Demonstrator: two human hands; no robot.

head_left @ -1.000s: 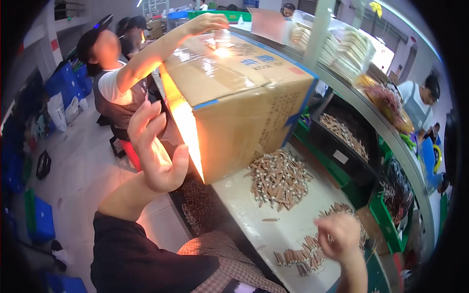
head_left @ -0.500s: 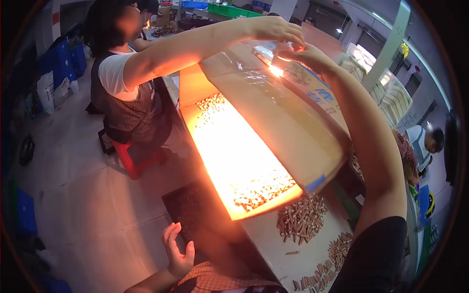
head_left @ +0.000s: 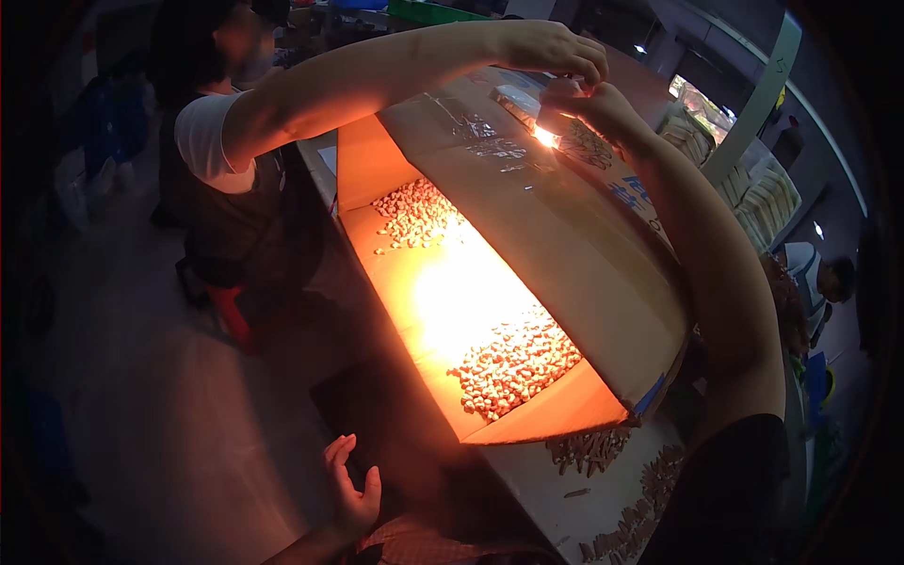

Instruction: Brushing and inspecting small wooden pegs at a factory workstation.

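My left hand (head_left: pixel 353 496) is held low, thumb and fingers apart, with nothing in it. Up at the far side of a large cardboard box (head_left: pixel 574 250), my right hand (head_left: pixel 603 111) has its fingers closed. A co-worker's hand (head_left: pixel 556 49) meets it from the left. Whatever is between the two hands is too small to make out. Just below them glows a bright spot of light (head_left: pixel 546 137). Through the box's open side small light-coloured pieces (head_left: pixel 518 367) show in two heaps, with a strong white glare between them.
The co-worker (head_left: pixel 212 141) sits at the left on a red stool (head_left: pixel 231 315), one arm stretched over the box. Below the box, brown stick-like pieces (head_left: pixel 636 513) lie on a pale table (head_left: pixel 565 504). Another person (head_left: pixel 819 282) is at the far right.
The picture has darkened and the glare in the box has shrunk, so more pieces show. The box sits slightly further right and lower. Both joined hands have shifted a little right.
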